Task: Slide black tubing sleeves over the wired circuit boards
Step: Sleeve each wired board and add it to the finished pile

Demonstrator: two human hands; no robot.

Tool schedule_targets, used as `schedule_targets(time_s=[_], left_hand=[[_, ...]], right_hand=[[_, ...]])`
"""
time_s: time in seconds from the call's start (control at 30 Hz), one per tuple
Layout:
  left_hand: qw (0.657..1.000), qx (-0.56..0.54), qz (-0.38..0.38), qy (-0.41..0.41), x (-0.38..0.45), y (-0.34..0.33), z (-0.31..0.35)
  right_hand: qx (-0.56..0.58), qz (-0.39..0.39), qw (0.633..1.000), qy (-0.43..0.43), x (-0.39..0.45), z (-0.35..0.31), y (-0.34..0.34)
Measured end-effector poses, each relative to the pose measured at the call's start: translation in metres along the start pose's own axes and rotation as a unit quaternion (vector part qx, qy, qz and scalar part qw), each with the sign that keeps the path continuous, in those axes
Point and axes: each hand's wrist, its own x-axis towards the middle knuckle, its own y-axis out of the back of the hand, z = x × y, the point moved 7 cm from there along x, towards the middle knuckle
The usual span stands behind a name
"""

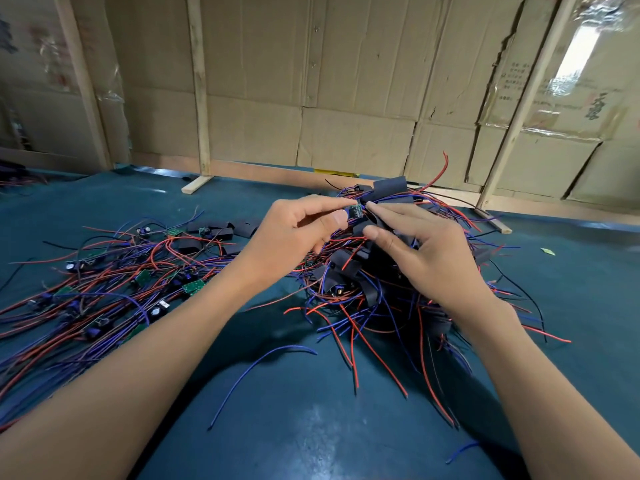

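Centre of the frame: the left hand (298, 233) pinches a small green circuit board (355, 212) between thumb and forefinger, raised above the table (277, 427). Facing it, the right hand (426, 251) has its fingers (388, 211) curled round a black tubing sleeve (363, 227), its forefinger tip just beside the board. Under the right hand sits a heap of sleeved boards (367, 271) with red and blue wires. At left, bare wired boards (104, 292) sprawl across the table, loose black sleeves (221, 230) above them.
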Motion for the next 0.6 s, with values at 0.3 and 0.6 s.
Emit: schedule_targets(time_s=[0.3, 0.6], left_hand=[[0.975, -0.201, -0.017, 0.094, 0.005, 0.004, -0.019], [0.960, -0.248, -0.043, 0.124, 0.003, 0.002, -0.022]], right_hand=[[0.036, -0.042, 0.998, -0.035, -0.001, 0.002, -0.005], [0.019, 0.007, 1.000, -0.017, -0.001, -0.001, -0.002]])
